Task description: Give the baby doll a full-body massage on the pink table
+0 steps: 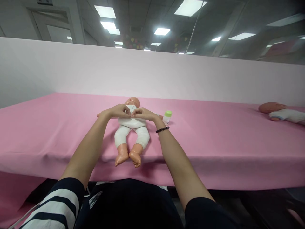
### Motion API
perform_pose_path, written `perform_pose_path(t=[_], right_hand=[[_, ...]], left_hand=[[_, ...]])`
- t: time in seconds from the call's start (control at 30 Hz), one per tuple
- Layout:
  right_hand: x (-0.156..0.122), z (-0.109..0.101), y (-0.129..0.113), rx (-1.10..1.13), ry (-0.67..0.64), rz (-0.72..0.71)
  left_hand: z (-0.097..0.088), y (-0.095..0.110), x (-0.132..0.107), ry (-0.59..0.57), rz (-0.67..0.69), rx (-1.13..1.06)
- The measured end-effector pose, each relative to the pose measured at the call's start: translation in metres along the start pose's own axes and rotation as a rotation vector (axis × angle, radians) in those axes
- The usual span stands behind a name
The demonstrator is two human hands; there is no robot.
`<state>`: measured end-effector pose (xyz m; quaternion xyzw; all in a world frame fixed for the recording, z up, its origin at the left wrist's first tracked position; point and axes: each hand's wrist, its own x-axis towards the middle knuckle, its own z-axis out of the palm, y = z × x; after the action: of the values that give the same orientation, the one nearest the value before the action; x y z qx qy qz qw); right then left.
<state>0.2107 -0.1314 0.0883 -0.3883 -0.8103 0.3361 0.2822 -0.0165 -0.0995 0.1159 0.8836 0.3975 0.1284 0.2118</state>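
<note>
White-clad baby doll (131, 122) lies on its back on the pink-covered worktop (214, 140), head pointing away from the person and bare feet at the near edge, where the cloth folds down. Both forearms reach in from the bottom of the view and angle together, with the elbows well apart and the wrists bent. The left hand (116, 111) and right hand (143, 114) rest on the doll's chest, mirroring each other. Their fingers (127, 109) are curved and bunched narrow, the tips of the two hands meeting or nearly meeting at the middle of the chest; whether they pinch the white garment, I cannot tell. A dark beaded bracelet (162, 129) circles the right wrist. Just beside the right hand stands a small plastic bottle (167, 116) with a green cap. Far off to the right lies a second doll (281, 111), also in white, and a pale backdrop (143, 73) rises behind the worktop.
</note>
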Motion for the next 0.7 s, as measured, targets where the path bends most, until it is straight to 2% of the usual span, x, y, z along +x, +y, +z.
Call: perform_pose_path(t=[0.13, 0.27, 0.37, 0.47, 0.7], right_hand=[[0.009, 0.007, 0.014, -0.104, -0.029, 0.035], [0.014, 0.01, 0.023, -0.11, -0.026, -0.006], [0.01, 0.009, 0.019, -0.082, 0.052, 0.003], [0.008, 0.01, 0.016, -0.073, 0.164, 0.048], [0.017, 0.017, 0.024, -0.139, 0.116, 0.07]], left_hand=[[0.008, -0.005, 0.008, -0.056, -0.021, 0.057], [0.012, -0.01, 0.014, -0.095, 0.011, 0.071], [0.011, -0.011, 0.015, -0.001, 0.033, 0.062], [0.013, -0.009, 0.015, 0.106, -0.009, 0.083], [0.022, -0.004, 0.019, 0.019, -0.024, 0.183]])
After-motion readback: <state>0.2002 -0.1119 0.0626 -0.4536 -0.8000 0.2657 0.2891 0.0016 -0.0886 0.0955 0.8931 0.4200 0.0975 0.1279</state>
